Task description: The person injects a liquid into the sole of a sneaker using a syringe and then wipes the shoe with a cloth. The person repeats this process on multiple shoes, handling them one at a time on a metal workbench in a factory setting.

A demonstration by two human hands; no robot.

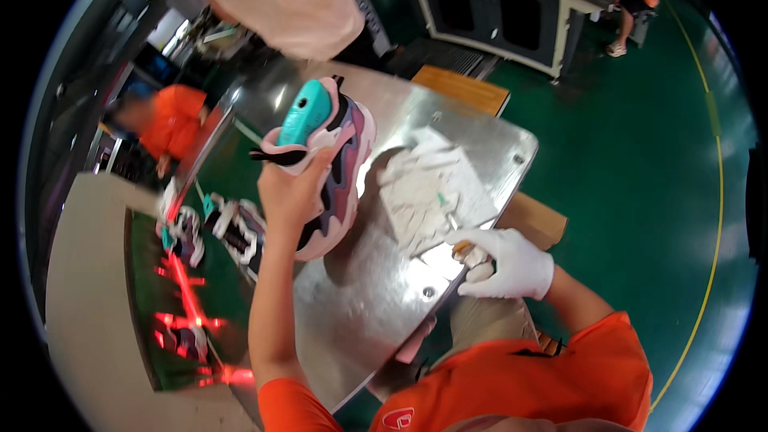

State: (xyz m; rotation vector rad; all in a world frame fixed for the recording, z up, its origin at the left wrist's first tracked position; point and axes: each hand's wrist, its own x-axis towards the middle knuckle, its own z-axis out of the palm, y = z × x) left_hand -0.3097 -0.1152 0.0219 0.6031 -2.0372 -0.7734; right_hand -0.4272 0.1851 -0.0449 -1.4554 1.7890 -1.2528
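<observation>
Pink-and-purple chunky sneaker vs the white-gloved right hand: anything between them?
In the head view, bare shiny metal tabletop lies between the pink-and-purple chunky sneaker and the white-gloved right hand, with a paste-smeared white sheet just beyond that gap.

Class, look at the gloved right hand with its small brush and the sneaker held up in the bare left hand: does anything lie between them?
Nothing visible does. The white-gloved right hand holds a thin brush at the metal table's edge; the pink, purple and black sneaker is raised in the bare left hand. Between them is only bare tabletop; the white smeared pad lies beside that path.
</observation>
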